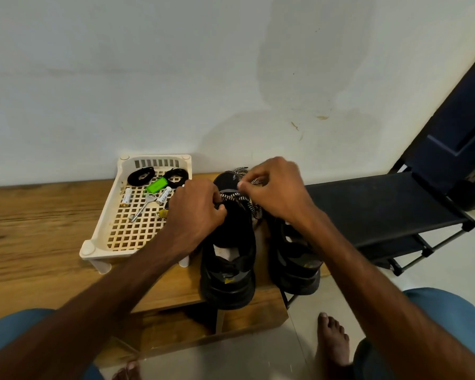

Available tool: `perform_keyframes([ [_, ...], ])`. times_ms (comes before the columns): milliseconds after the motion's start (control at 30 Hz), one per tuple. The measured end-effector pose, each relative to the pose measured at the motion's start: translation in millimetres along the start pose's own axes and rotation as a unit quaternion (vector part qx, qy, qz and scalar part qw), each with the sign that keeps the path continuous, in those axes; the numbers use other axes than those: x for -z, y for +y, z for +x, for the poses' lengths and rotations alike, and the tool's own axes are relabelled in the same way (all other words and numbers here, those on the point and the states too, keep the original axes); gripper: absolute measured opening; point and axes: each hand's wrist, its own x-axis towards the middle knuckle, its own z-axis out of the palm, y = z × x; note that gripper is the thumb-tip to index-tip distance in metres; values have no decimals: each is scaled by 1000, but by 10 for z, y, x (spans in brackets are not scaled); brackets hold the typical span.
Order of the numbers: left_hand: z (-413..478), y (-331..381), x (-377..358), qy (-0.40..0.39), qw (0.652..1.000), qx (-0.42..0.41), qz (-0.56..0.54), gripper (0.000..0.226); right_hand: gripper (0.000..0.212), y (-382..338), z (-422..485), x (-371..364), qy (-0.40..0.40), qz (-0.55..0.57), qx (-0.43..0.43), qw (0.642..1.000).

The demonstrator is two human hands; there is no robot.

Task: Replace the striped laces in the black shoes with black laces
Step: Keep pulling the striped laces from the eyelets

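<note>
Pinching a black-and-white striped cloth lace (237, 198) between thumb and fingertip, the right hand (274, 187) holds it over the left black shoe (231, 234). The left hand (200, 212) has its fingers curled on the same lace at the shoe's front. The right black shoe (296, 270) stands just beside it on the brown wooden bench (39, 229). Two coiled black laces (133, 176) lie at the far end of a cream plastic grid tray (87, 248) on the left.
</note>
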Motion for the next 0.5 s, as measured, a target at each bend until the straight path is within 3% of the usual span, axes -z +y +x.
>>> perform_keyframes([
  [133,-3,-6,5,-4,1000,5,1,11,8,75,26,245,164,119,-24,979],
  [233,-9,-18,5,-10,1000,12,14,10,11,140,21,265,214,163,-52,962],
  [300,-28,-33,-2,0,1000,15,27,17,16,176,11,224,178,132,-59,973],
  [400,-53,2,-46,39,997,-14,67,36,40,172,-50,106,4,32,-62,998],
  [500,-27,108,-111,26,991,-40,122,34,44,94,-111,-13,-81,-31,-25,996],
])
